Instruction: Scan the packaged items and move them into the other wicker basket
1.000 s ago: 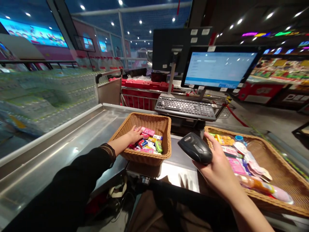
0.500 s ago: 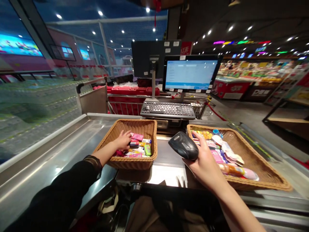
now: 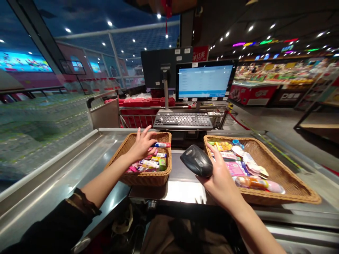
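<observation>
Right hand: the right hand (image 3: 221, 180) is nearest, at the right of the middle, palm up, fingers wrapped around a black handheld scanner (image 3: 196, 160) whose head points left and far.
Scanner place: held above the bare strip of steel counter (image 3: 50, 173) between the two baskets, just beside the near left corner of the right one.
Left hand: the left hand (image 3: 143, 144) reaches from the near left over the left wicker basket (image 3: 143, 178), thumb and forefinger pinched on one end of a slim red, white and blue packet (image 3: 162, 144); the other fingers are spread and raised.
Packet place: lifted above the far part of the left basket, lying level, its free end pointing right.
Left basket: holds a small heap of bright sweet packets (image 3: 150, 164), pink, yellow and green, mostly in its right half.
Right basket: the right wicker basket (image 3: 286, 176), larger and shallower, carries many flat packets (image 3: 234, 165) and an orange and pink tube (image 3: 258, 183) along its near edge.
Sleeve: a dark sleeve (image 3: 53, 229) covers the left arm at the near left; the right forearm is bare.
Keyboard: a grey keyboard (image 3: 182, 120) stands just beyond the baskets.
Screen: a lit till monitor (image 3: 205, 81) stands behind it, with a dark rear screen (image 3: 159, 65) to its left.
Far: red trolleys (image 3: 143, 104) beyond the counter; shop shelves (image 3: 278, 76) far right.
</observation>
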`<state>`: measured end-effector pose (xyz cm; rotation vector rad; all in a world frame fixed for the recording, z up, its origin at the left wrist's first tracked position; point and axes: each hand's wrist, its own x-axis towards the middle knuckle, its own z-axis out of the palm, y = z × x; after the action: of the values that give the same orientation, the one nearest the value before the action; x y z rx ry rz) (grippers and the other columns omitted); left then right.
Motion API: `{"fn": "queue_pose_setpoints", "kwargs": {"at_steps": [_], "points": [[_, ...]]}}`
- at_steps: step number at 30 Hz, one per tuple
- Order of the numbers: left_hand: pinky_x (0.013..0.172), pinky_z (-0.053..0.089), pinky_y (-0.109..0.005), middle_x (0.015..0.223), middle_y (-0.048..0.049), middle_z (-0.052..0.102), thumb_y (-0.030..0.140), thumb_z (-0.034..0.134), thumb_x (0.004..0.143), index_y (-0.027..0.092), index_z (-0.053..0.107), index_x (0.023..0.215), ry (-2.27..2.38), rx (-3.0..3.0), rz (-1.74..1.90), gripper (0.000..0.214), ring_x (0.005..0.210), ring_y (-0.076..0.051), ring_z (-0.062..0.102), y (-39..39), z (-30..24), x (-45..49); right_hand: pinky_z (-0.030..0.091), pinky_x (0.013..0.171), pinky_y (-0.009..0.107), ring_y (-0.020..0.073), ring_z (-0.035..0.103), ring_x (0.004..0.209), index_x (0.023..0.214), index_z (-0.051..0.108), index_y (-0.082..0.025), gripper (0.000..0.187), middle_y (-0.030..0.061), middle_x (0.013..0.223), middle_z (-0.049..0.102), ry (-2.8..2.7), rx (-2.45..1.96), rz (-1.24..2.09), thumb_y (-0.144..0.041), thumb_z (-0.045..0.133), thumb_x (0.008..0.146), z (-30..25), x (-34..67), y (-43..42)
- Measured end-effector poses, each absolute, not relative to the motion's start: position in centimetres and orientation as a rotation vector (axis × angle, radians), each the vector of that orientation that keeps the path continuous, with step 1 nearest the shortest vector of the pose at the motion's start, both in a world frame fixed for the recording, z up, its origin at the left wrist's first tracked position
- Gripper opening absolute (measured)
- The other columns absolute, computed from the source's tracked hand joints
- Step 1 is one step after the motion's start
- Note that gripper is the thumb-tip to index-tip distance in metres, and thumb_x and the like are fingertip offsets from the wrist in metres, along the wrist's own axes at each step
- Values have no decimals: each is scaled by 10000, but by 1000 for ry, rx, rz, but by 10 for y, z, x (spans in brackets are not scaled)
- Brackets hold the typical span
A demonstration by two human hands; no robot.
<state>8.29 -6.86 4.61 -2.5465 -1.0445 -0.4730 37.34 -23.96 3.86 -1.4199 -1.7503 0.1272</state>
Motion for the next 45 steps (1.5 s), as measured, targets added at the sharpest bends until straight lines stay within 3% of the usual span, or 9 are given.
{"fn": "queue_pose_setpoints", "kwargs": {"at_steps": [18, 23, 33, 38, 42, 45], "points": [[1178, 100, -763, 1376, -129, 580, 246, 630, 855, 209, 733, 983, -848, -2571, -511, 169, 1502, -400, 264, -76, 53, 152, 302, 1148, 729, 441, 192, 1534, 1085, 640, -150, 306, 228, 1568, 358, -1803, -1494, 115, -122, 537, 799, 34, 379, -255], [1177, 117, -760, 1389, -129, 574, 251, 637, 856, 212, 739, 1001, -859, -2578, -480, 181, 1499, -406, 268, -77, 54, 153, 295, 1156, 724, 426, 240, 1521, 1073, 639, -159, 294, 223, 1565, 357, -1784, -1491, 108, -132, 551, 794, 34, 380, -255], [1178, 128, -746, 1367, -101, 592, 252, 656, 830, 253, 755, 995, -769, -2623, -626, 192, 1490, -399, 294, -77, 63, 180, 253, 1226, 620, 395, 243, 1526, 1208, 644, -166, 423, 192, 1576, 352, -1589, -1571, 27, -202, 627, 786, 50, 428, -268], [1181, 132, -743, 1365, -88, 593, 248, 668, 817, 269, 754, 987, -651, -2657, -746, 192, 1494, -399, 283, -72, 60, 229, 252, 1238, 585, 387, 325, 1492, 1140, 641, -148, 386, 213, 1552, 384, -1342, -1658, -122, -260, 662, 771, 59, 493, -296], [1179, 133, -747, 1378, -91, 582, 252, 662, 822, 270, 752, 1015, -557, -2720, -752, 214, 1490, -403, 287, -79, 50, 278, 362, 1184, 582, 370, 472, 1401, 1353, 497, -203, 675, 189, 1453, 507, -1102, -1703, -223, -261, 729, 722, 53, 543, -325], [1169, 145, -759, 1366, -115, 586, 271, 646, 842, 245, 742, 1008, -480, -2757, -741, 194, 1485, -403, 297, -87, 38, 316, 403, 1161, 555, 363, 507, 1372, 1408, 444, -206, 756, 184, 1428, 530, -1026, -1730, -276, -259, 741, 714, 43, 570, -344]]}}
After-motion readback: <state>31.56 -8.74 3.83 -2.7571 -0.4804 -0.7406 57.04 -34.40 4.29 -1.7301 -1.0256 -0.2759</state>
